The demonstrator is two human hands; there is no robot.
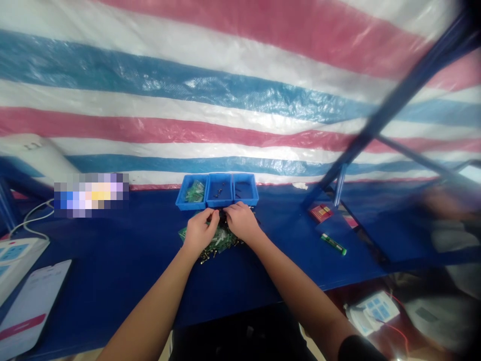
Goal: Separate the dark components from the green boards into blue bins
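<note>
Both my hands meet over a heap of small green circuit boards with metal pins [217,243] on the blue table [112,260]. My left hand [199,230] is closed in a pinch at its fingertips. My right hand [242,219] is also closed, its fingers curled toward the left hand. Between the two sets of fingertips sits a tiny dark part [221,215], too small to name. Three blue bins stand just behind: the left bin [192,192] holds green boards, the middle bin [219,190] and right bin [245,189] hold a few small dark pieces.
A striped red, white and blue tarp [225,100] hangs behind the table. A red box [321,212] and a green stick [333,244] lie to the right by a slanted blue frame bar [376,125]. White power strips and a white sheet [22,301] sit at the left edge.
</note>
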